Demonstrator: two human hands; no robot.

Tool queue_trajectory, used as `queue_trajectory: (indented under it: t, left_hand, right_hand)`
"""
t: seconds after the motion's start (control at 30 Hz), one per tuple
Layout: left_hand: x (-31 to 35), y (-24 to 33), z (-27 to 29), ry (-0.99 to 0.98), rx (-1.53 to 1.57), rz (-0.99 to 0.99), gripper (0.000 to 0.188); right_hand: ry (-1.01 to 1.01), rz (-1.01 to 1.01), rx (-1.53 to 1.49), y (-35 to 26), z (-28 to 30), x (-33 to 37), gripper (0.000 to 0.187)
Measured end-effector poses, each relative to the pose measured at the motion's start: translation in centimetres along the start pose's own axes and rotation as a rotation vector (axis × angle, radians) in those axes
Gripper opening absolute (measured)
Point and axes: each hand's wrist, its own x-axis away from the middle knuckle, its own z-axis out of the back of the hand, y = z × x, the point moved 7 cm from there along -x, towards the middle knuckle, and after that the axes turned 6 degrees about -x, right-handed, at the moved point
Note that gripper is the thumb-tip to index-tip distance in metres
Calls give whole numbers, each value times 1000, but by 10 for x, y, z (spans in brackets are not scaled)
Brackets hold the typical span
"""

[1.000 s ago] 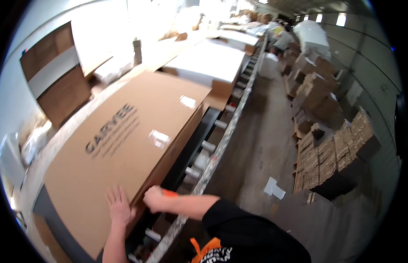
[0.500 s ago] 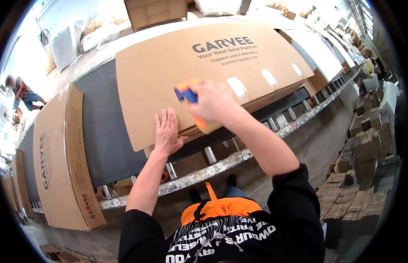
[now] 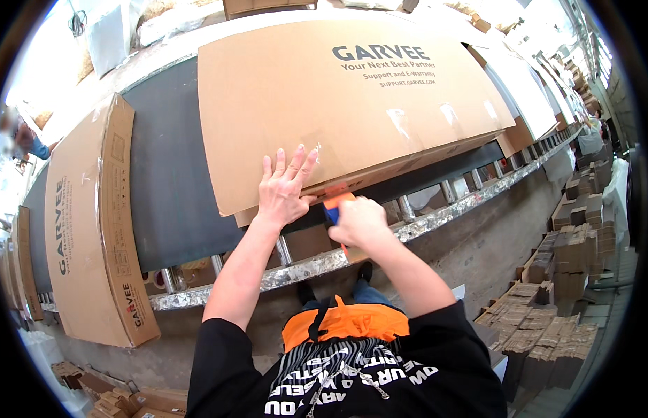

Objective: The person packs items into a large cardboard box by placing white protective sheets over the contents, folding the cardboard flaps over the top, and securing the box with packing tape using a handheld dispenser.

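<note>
A large brown carton (image 3: pixel 268 90) lies flat on the dark conveyor belt (image 3: pixel 164 153), with printing on its top. My left hand (image 3: pixel 286 194) is spread on the carton's top at its near edge. Just right of it, my right hand (image 3: pixel 364 223) grips an orange and blue tape dispenser (image 3: pixel 339 200), held against or close to the carton's near side; contact is blurred. A clear tape strip (image 3: pixel 318 148) shows by my left fingertips. Farther right, several shiny tape strips (image 3: pixel 398 122) run over the same edge.
Another printed carton (image 3: pixel 80 223) stands on the line at left. A worn metal rail (image 3: pixel 303 270) with rollers borders the belt near me. White panels (image 3: pixel 522 90) lie at right, and flattened cardboard stacks (image 3: pixel 540 317) fill the lower right. A person (image 3: pixel 33 145) is far left.
My right hand has brought the tape dispenser from above the carton's top down to its near side. My left fingers have spread, and clear tape now shows beside them.
</note>
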Motion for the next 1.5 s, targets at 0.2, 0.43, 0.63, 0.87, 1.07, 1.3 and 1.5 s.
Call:
queue_trajectory:
  t: [0.2, 0.43, 0.63, 0.87, 1.07, 1.3, 1.5]
  left_hand:
    - [-17, 13, -7, -214, -256, 23, 95]
    - [-22, 29, -20, -164, -433, 330, 125]
    - [-23, 41, -1, 179, 872, 652, 84]
    - [-8, 194, -28, 216, 1990, 812, 15]
    - [5, 201, -42, 392, 1997, 1134, 19]
    - [13, 143, -5, 662, 1135, 1046, 10]
    - [91, 28, 41, 815, -27, 1070, 21]
  right_hand:
    - [-213, 321, 279, -28, -78, -26, 31]
    - [225, 565, -94, 64, 27, 48, 70]
    - [580, 1136, -266, 130, 112, 65, 75]
    - [452, 1368, -335, 167, 145, 52, 70]
    - [392, 1400, -330, 168, 144, 46, 70]
    - [285, 1448, -176, 130, 148, 46, 64]
    - [188, 1227, 259, 166, 178, 3, 70]
